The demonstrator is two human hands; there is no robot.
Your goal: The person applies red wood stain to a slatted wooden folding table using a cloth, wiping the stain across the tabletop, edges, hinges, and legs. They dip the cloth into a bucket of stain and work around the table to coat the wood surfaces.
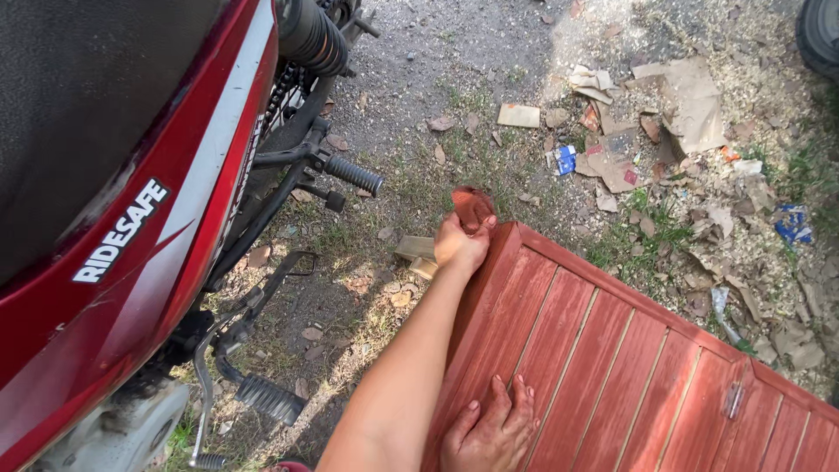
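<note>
A red-stained wooden slatted panel (612, 350) with a small metal hinge (734, 399) lies at an angle over the ground. My left hand (460, 245) reaches out to the panel's far corner and grips a reddish-brown piece of sandpaper or cloth (472, 206) pressed against that corner edge. Closer to me, my right hand (491, 430) rests flat on the slats with its fingers spread, stained reddish, and holds nothing.
A red motorcycle (131, 236) with a black seat stands close on the left, its footpegs (354, 175) and pedal (269, 399) jutting toward the panel. Torn cardboard, paper scraps and dry leaves (682, 105) litter the gravel and patchy grass beyond. A tyre (821, 35) shows at the top right.
</note>
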